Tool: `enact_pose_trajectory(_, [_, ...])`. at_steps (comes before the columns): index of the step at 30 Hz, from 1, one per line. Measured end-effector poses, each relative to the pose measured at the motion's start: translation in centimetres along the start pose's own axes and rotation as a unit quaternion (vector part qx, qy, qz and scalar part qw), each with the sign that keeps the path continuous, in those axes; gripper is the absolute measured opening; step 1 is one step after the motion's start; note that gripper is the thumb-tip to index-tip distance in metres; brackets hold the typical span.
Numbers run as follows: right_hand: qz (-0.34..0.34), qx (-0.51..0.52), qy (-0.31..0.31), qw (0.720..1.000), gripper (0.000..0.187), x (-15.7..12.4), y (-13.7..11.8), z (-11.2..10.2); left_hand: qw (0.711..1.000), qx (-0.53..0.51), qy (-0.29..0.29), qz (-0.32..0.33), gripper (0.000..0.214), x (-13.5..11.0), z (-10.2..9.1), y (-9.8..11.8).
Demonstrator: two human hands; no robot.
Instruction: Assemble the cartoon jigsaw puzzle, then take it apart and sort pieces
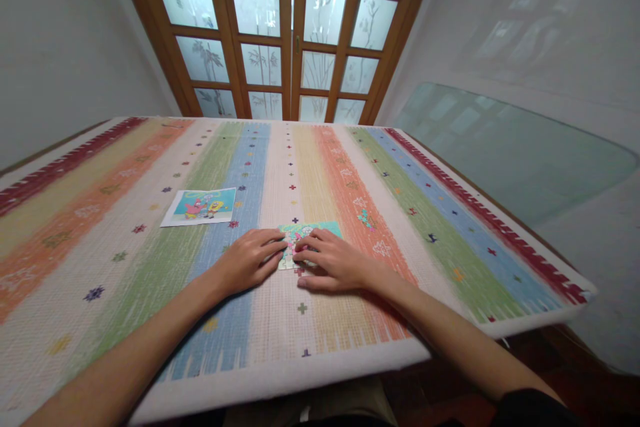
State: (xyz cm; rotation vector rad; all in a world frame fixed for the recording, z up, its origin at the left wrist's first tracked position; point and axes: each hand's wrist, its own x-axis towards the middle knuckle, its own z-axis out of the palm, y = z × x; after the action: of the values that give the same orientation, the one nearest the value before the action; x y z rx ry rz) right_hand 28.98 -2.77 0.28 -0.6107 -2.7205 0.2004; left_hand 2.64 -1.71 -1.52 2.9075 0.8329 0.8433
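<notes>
A small jigsaw puzzle [327,227] with a teal and pink cartoon picture lies flat in front of me, and its pieces appear joined together. My left hand [253,255] rests at its left edge, fingers stretched out and fingertips touching the border. Over the puzzle's middle and right side lies my right hand [336,261]. Its fingers are apart and slightly bent, with the fingertips on the pieces, so part of the picture is hidden. Beyond it to the right, several loose puzzle pieces [365,218] sit in a small cluster on the orange stripe.
A printed cartoon picture [205,207] on white paper lies to the left of the puzzle. Everything stands on a table with a striped tablecloth [280,327]. Behind is a wooden glass-paned door [293,33]; a glass panel [510,147] leans at the right wall.
</notes>
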Motion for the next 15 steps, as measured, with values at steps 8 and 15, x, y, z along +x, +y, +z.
enact_pose_trajectory(8, [0.0, -0.005, 0.003, 1.0, 0.041, 0.01, 0.07, 0.0, 1.0, -0.005, 0.003, -0.009, 0.027, -0.03, 0.03, 0.11])
enact_pose_trajectory(15, [0.027, -0.002, 0.006, 1.0, 0.043, -0.04, -0.27, -0.13, 1.0, -0.026, 0.006, -0.011, 0.028, 0.08, -0.18, 0.2])
